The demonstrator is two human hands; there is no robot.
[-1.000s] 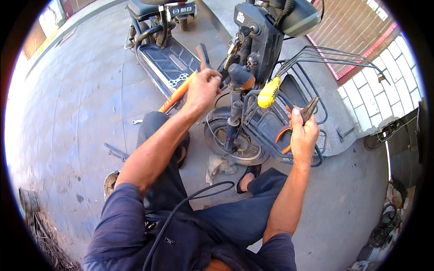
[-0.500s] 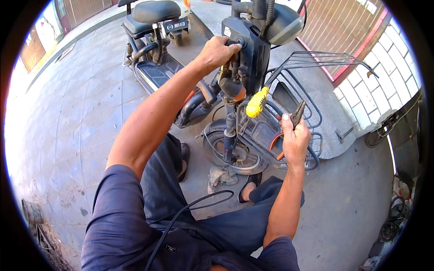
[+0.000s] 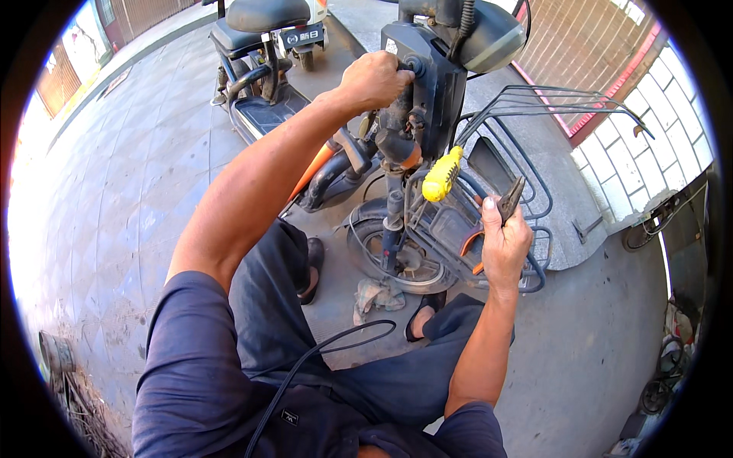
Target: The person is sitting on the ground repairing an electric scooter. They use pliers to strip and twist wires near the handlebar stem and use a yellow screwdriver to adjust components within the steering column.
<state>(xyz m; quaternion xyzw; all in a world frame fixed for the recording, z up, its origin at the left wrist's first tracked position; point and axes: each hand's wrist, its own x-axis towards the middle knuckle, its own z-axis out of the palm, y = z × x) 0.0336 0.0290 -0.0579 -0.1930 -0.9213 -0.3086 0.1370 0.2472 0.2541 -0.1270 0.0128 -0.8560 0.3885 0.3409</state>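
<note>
At the far left, a dark bundle of thin lengths [image 3: 88, 408] lies on the tiled pavement [image 3: 130, 229]. Farther in, a scooter [image 3: 267, 17] with a dark seat stands behind the left forearm, which covers part of its footboard. Beside that forearm, an orange-handled tool [image 3: 309, 172] slants up toward the dark parts of the machine. Below, a black cable [image 3: 305, 355] loops across the person's lap, and a crumpled rag [image 3: 378, 298] lies by the front wheel [image 3: 401, 256].

The left hand [image 3: 374, 80] is up at the dark front panel [image 3: 439, 76], its fingers curled in at a round fitting [image 3: 417, 67]; the hand's own back hides them, so I cannot tell whether they grip anything. Just right of the orange-lensed lamp [image 3: 397, 149], a yellow handle [image 3: 441, 175] juts up in front of the wire rack [image 3: 534, 145], between the two hands.

The right hand [image 3: 505, 248] is closed round the pliers [image 3: 510, 200], nose upward, orange grips showing at its left, with the rack behind. A white block wall [image 3: 630, 145] stands beyond.

A second ago the left hand was lower, by the orange-handled tool; now it is at the panel. The right hand has kept the pliers throughout.
</note>
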